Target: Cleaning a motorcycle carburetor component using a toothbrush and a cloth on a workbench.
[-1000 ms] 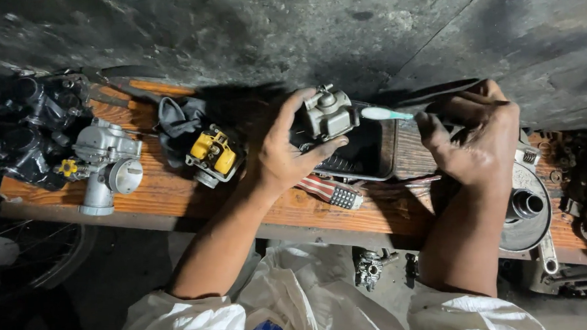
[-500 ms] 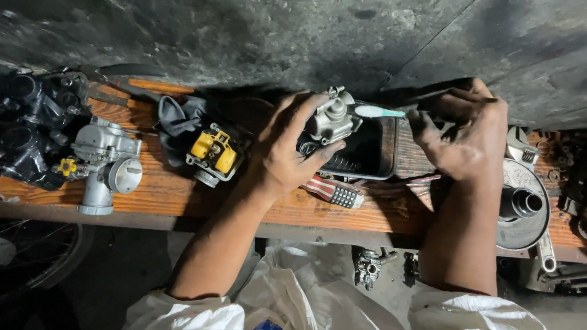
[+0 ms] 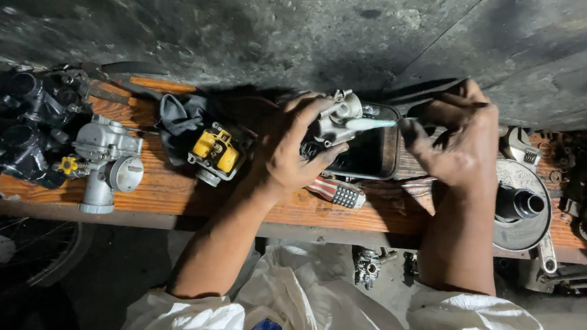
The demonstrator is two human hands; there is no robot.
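Dim grey concrete backs a worn orange wooden surface (image 3: 161, 192) cluttered with engine parts. Above the black tray (image 3: 373, 155), the left hand (image 3: 293, 155) grips a small metal carburetor (image 3: 334, 119). Just beside it, the right hand (image 3: 463, 143) closes its grip on a pale-handled brush (image 3: 372, 123) touching the carburetor.

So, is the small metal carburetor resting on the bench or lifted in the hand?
Lifted. The left hand grips the carburetor above the dark tray, while the right hand holds a toothbrush against it.

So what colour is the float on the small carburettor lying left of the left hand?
Yellow float, clearest in the head view.
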